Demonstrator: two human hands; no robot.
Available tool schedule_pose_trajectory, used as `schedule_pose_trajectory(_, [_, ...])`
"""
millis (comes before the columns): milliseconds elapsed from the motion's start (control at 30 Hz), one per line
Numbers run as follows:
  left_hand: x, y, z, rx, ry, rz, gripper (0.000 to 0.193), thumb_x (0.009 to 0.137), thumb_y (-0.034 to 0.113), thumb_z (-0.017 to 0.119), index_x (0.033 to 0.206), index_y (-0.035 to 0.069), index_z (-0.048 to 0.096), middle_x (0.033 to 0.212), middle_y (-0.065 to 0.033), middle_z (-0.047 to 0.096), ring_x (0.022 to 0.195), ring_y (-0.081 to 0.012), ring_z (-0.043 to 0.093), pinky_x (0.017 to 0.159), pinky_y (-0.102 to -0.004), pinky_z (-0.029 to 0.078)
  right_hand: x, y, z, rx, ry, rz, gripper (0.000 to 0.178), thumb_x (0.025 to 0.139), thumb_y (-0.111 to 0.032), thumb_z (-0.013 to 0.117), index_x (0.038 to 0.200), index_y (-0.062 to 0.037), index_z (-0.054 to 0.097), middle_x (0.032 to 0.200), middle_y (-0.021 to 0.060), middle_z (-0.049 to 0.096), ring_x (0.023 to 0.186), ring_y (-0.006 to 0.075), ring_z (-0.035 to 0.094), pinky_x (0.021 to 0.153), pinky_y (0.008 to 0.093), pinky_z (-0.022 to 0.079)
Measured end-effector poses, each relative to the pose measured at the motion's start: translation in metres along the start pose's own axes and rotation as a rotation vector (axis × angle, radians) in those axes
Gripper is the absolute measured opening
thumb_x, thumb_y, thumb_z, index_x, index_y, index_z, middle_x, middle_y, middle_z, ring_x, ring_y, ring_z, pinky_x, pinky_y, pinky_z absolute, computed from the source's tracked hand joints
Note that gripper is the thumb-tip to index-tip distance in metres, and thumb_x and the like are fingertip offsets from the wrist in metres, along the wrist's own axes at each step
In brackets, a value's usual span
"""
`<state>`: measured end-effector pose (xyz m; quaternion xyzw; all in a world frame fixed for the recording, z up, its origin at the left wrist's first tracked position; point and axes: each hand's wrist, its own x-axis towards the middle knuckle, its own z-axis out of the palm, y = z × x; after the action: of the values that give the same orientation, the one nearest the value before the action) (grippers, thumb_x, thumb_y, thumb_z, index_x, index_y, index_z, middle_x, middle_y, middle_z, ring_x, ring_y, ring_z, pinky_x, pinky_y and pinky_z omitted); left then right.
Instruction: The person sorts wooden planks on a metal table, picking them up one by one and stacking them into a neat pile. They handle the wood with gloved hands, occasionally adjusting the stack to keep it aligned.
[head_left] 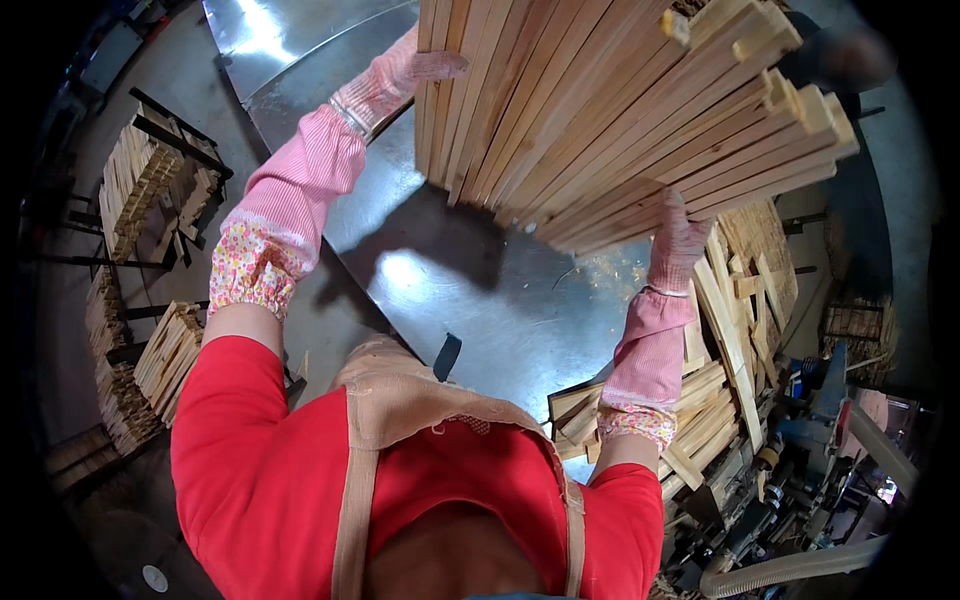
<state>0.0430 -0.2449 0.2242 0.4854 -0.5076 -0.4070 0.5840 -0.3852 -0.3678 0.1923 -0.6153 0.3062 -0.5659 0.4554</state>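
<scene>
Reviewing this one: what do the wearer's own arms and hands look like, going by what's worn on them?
The left hand and right hand both wear pinkish gloves. Pink, finely striped oversleeves cover the forearms, ending toward the elbows in gathered floral cuffs with pink and yellow on white. Past the cuffs, bare skin shows, then plain red sleeves.

Strips (560, 110) are over the table (490, 335), stacks (140, 190) to its left, slats (731, 350) right.
</scene>
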Motion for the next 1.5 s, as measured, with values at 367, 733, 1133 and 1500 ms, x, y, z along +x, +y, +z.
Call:
schedule_pose_trajectory(367, [-0.182,-0.081,-0.037,-0.131,0.096,-0.374,0.048,0.106,0.028,0.07,0.148,0.007,0.059,0.144,-0.0074,0.068,0.13,-0.024,0.065,0.108,-0.0411,0.056,-0.16,0.043,-0.011,-1.059,-0.053,-0.348,0.088,0.092,-0.05,0.085,0.157,-0.0016,0.052,0.145,0.0151,0.068,0.126,0.0281,0.068,0.109,0.0432,0.055])
schedule_pose_trajectory(733, [-0.214,-0.147,-0.08,1.407,-0.569,-0.38,0.041,0.107,0.033,0.053,0.14,0.01,0.062,0.147,-0.0083,0.064,0.141,-0.0307,0.056,0.118,-0.0476,0.043,-0.318,0.082,0.052,-1.003,-0.571,0.498,0.076,0.104,-0.042,0.066,0.164,-0.0018,0.04,0.14,0.0229,0.068,0.124,0.0416,0.068,0.103,0.0464,0.058])
schedule_pose_trajectory(1133, [-0.19,-0.15,-0.07,1.723,0.158,-0.717,0.102,0.081,0.052,0.086,0.166,0.014,0.043,0.166,-0.0189,0.04,0.144,-0.0418,0.046,0.118,-0.0507,0.037,-0.292,0.124,0.077,0.092,-0.072,1.18,0.06,0.102,-0.018,0.052,0.162,-0.0158,0.046,0.083,0.0003,0.068,0.055,0.0077,0.057,0.044,0.025,0.041])
schedule_pose_trajectory(1500, [-0.116,-0.176,-0.206,1.533,0.103,-0.945,0.103,0.085,0.046,0.084,0.172,0.034,0.029,0.157,-0.0106,0.05,0.131,-0.0371,0.065,0.106,-0.0492,0.053,-0.241,0.181,0.198,0.072,-0.246,1.049,0.105,0.103,-0.041,0.073,0.176,-0.0163,0.002,0.128,0.012,0.068,0.079,0.0145,0.064,0.059,0.0287,0.051])
